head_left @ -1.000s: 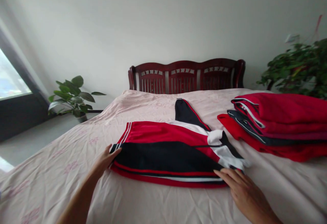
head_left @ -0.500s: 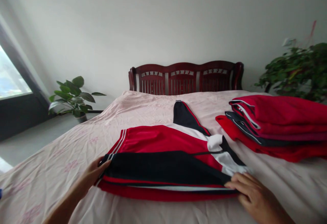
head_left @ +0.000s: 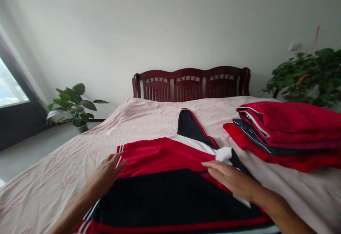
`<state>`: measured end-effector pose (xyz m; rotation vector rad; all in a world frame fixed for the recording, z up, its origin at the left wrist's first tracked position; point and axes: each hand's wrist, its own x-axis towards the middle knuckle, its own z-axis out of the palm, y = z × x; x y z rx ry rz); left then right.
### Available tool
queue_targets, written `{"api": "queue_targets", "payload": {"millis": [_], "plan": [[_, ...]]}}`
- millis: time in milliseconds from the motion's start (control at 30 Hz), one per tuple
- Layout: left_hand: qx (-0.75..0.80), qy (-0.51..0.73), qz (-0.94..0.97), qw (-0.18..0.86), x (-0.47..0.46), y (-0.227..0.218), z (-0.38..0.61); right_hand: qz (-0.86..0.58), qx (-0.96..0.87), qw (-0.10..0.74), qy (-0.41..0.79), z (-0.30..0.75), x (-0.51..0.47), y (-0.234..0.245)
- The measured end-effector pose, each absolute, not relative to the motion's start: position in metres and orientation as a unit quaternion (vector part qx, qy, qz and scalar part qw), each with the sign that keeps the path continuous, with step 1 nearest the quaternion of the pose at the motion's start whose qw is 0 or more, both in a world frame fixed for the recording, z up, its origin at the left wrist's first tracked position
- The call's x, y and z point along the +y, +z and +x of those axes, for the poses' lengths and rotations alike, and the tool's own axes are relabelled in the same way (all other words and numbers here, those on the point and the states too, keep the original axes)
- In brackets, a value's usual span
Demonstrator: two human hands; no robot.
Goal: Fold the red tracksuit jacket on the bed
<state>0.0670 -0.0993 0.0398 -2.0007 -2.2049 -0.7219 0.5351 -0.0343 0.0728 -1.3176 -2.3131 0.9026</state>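
bedroom wall, pale and bare, is backed by a dark-red wooden headboard (head_left: 191,84); a potted plant (head_left: 71,107) is placed on the floor at left, and a leafy plant (head_left: 306,79) is seen at right. a pale pink bedsheet (head_left: 53,180) is spread across the bed. a red, black and white tracksuit garment (head_left: 165,198) is laid at the near edge of the bed, between the hands and the headboard, with its dark sleeve (head_left: 189,125) extended toward the headboard, unfolded. a stack of folded red and black garments (head_left: 287,131) is kept at right, well folded and apart from it. the left hand (head_left: 105,177) is laid flat at the garment's red panel, fingers slightly spread, nothing pinched. the right hand (head_left: 229,179) is pressed flat across the red and black panels, fingers held together, no pinch seen.
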Motion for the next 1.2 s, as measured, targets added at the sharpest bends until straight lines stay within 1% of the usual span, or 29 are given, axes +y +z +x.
{"api": "queue_targets", "payload": {"millis": [67, 133, 200, 267, 400, 533, 633, 800, 1000, 1200], "plan": [[-0.684, -0.203, -0.701, 0.016, -0.065, 0.055, 0.107, -0.443, -0.846, 0.134, 0.266, 0.493, -0.014, 0.069], [-0.665, -0.166, -0.728, 0.012, -0.032, 0.058, 0.139, -0.424, -0.874, 0.099, 0.214, 0.453, 0.004, 0.058], [-0.676, -0.126, -0.725, 0.037, -0.004, 0.051, 0.154, -0.423, -0.887, 0.08, 0.17, 0.421, 0.022, 0.043], [-0.699, -0.104, -0.705, 0.066, 0.014, 0.038, 0.151, -0.433, -0.889, 0.078, 0.129, 0.404, 0.04, 0.027], [-0.757, -0.091, -0.642, 0.081, 0.023, 0.007, 0.115, -0.502, -0.86, 0.055, 0.073, 0.416, 0.08, -0.006], [-0.793, -0.09, -0.598, 0.066, 0.021, -0.006, 0.082, -0.579, -0.813, 0.06, 0.011, 0.452, 0.111, -0.033], [-0.816, -0.089, -0.569, 0.055, 0.027, -0.006, 0.072, -0.602, -0.796, 0.071, 0.0, 0.462, 0.12, -0.041], [-0.846, -0.091, -0.523, 0.048, 0.039, -0.009, 0.069, -0.596, -0.797, 0.093, -0.016, 0.459, 0.12, -0.043], [-0.85, -0.092, -0.514, 0.066, 0.043, -0.01, 0.061, -0.603, -0.794, 0.063, -0.045, 0.473, 0.132, -0.041], [-0.854, -0.095, -0.502, 0.099, 0.046, -0.013, 0.058, -0.653, -0.756, 0.042, -0.026, 0.492, 0.149, -0.043]]}}
